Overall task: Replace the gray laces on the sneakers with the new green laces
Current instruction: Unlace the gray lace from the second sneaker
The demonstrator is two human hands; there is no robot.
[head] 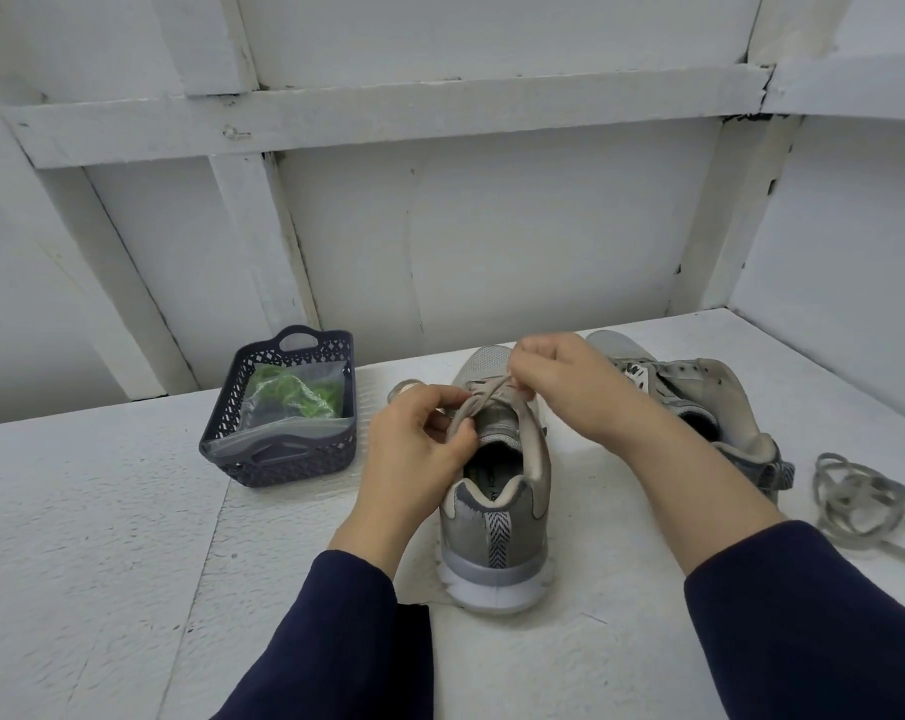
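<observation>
The left hand (pixel 419 444) and right hand (pixel 570 387) pinch the gray lace (pixel 479 402) on the sneaker (pixel 497 532). At ten o'clock, a basket (pixel 279 462) holds bagged green laces (pixel 294 394).

A gray mesh sneaker (pixel 494 517) stands upright, its flat gray lace (pixel 484 400) threaded; the second gray sneaker (pixel 720 387) tilts beside it; bright green laces (pixel 294 392) lie bundled.

White painted bench (pixel 102 511), dark plastic basket (pixel 279 459) at left, two gray sneakers (pixel 497 511), loose gray lace (pixel 866 504) at right
</observation>
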